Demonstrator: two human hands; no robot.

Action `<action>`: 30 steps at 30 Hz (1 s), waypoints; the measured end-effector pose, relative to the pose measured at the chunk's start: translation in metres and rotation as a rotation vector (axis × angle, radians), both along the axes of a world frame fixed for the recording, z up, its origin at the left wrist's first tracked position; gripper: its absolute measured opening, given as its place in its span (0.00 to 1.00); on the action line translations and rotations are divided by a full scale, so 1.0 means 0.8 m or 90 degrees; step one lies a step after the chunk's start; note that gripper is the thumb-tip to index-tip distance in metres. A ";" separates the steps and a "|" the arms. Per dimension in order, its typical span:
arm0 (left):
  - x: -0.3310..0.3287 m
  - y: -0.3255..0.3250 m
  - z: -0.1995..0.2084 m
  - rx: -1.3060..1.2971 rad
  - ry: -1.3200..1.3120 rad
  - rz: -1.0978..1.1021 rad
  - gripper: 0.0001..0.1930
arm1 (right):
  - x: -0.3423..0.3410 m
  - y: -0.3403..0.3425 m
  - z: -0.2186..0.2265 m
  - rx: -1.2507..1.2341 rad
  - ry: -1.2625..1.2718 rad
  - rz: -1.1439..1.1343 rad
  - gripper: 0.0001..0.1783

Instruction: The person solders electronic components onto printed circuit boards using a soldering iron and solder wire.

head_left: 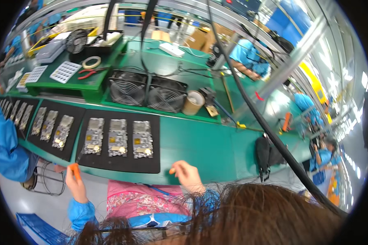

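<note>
Three circuit boards (117, 138) lie side by side on a black mat (122, 164) atop a green workbench (200, 147), the rightmost close to the mat's right edge. Nearer the worker, a bare strip of mat runs toward the bench's front edge. The left hand (77, 186), just off that edge, grips an orange object (73, 168) between thumb and fingers. The right hand (187, 174) hangs near the front edge beyond the mat's corner, thumb and fingertips drawn narrow; whether they pinch anything small cannot be told. Open green surface stretches rightward from the mat to a dark bag (263, 154), while two black fans (128, 92) stand behind the boards, across a narrow gap.
</note>
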State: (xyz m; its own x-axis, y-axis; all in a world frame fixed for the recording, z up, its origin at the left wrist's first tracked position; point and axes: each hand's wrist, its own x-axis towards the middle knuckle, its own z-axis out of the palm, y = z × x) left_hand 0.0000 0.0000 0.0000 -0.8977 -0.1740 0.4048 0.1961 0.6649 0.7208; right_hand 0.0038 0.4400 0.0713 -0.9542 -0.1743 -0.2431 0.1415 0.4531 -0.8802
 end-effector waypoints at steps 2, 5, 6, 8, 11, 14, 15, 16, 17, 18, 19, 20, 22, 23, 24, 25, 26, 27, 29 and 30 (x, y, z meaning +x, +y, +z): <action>-0.010 -0.009 0.015 0.098 0.004 0.149 0.10 | -0.016 -0.004 -0.013 -0.159 0.073 -0.095 0.21; -0.027 -0.008 0.023 0.042 -0.005 0.148 0.09 | -0.029 -0.022 -0.032 -0.383 0.002 -0.150 0.25; -0.029 -0.005 0.020 0.043 -0.015 0.149 0.09 | -0.033 -0.023 -0.035 -0.458 -0.041 -0.140 0.28; -0.030 -0.004 0.012 0.013 -0.084 0.138 0.09 | -0.042 -0.030 -0.042 -0.424 -0.037 -0.153 0.28; -0.031 0.000 -0.003 0.132 -0.094 0.145 0.09 | -0.052 -0.029 -0.047 -0.309 -0.027 -0.152 0.30; -0.033 0.008 -0.004 0.273 -0.085 0.046 0.08 | -0.052 -0.021 -0.054 -0.202 -0.038 -0.137 0.33; -0.025 0.019 -0.003 0.221 -0.105 0.024 0.07 | -0.049 -0.017 -0.057 -0.132 -0.061 -0.145 0.33; -0.025 0.034 -0.003 0.225 -0.106 0.014 0.07 | -0.039 -0.007 -0.057 -0.059 0.000 -0.172 0.35; -0.024 0.047 -0.001 0.223 -0.105 -0.005 0.07 | -0.030 0.005 -0.054 -0.075 0.026 -0.166 0.35; -0.022 0.059 0.002 0.219 -0.106 -0.020 0.06 | -0.019 0.020 -0.049 -0.083 0.057 -0.148 0.36; -0.019 0.071 0.004 0.216 -0.107 -0.031 0.06 | -0.010 0.036 -0.042 -0.092 0.087 -0.126 0.37; -0.020 0.082 0.005 0.233 -0.109 -0.045 0.06 | -0.003 0.054 -0.033 0.020 0.049 -0.132 0.37; -0.035 0.098 0.007 0.308 -0.146 -0.116 0.05 | 0.013 0.081 -0.015 0.088 0.026 -0.111 0.36; -0.035 0.101 0.010 0.324 -0.179 -0.133 0.05 | 0.018 0.092 -0.008 0.128 0.004 -0.111 0.36; -0.035 0.104 0.014 0.354 -0.268 -0.151 0.05 | 0.023 0.098 -0.002 0.143 0.049 -0.093 0.35; -0.035 0.108 0.018 0.354 -0.248 -0.166 0.05 | 0.026 0.104 0.003 0.158 0.097 -0.074 0.34; -0.038 0.111 0.022 0.320 -0.254 -0.173 0.05 | 0.028 0.109 0.005 0.288 0.196 -0.037 0.30; -0.041 0.113 0.027 0.292 -0.257 -0.193 0.05 | 0.024 0.117 0.005 0.456 0.067 -0.027 0.27; -0.054 0.111 0.038 0.287 -0.299 -0.157 0.06 | 0.023 0.147 0.012 0.468 0.085 -0.017 0.25; -0.059 0.110 0.043 0.282 -0.274 -0.147 0.06 | 0.024 0.169 0.021 0.474 0.062 -0.055 0.23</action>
State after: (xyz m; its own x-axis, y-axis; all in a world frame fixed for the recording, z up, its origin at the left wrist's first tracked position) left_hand -0.0474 0.0879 0.0346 -0.9976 -0.0257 -0.0646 -0.0691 0.2626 0.9624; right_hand 0.0233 0.5749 0.0883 -0.9802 0.0792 -0.1815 0.1406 0.9237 -0.3564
